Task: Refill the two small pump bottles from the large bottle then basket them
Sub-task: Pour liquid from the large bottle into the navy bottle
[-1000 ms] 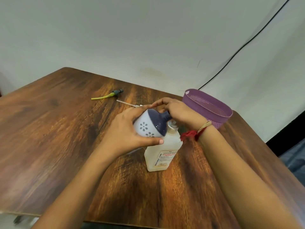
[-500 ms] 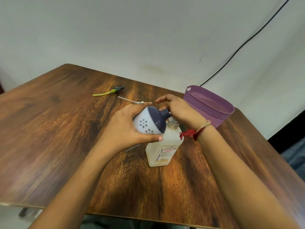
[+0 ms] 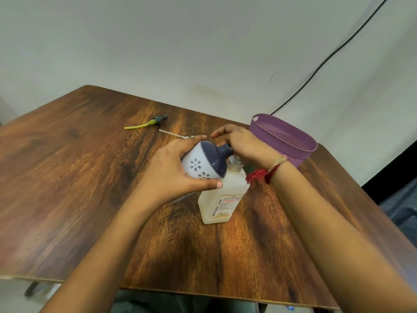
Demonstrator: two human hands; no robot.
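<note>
My left hand grips a small round bottle, white with flower marks and a navy top, tilted so its bare threaded neck points right. My right hand sits at that neck with its fingers curled over the mouth; what they hold is hidden. Directly below stands the large pale bottle with a red-lettered label, its open neck under my right wrist. A pale shape peeks from under my left hand, mostly hidden. The purple basket stands just right of my right hand.
Two loose pump parts lie on the wooden table behind my hands: one with a yellow tube and one with a thin white tube. A black cable runs down the wall. The table's right edge drops off past the basket.
My right hand's fingers have eased back from the small bottle's neck, so more of the navy threaded neck shows. My left hand keeps its hold, and the large bottle stays put.
</note>
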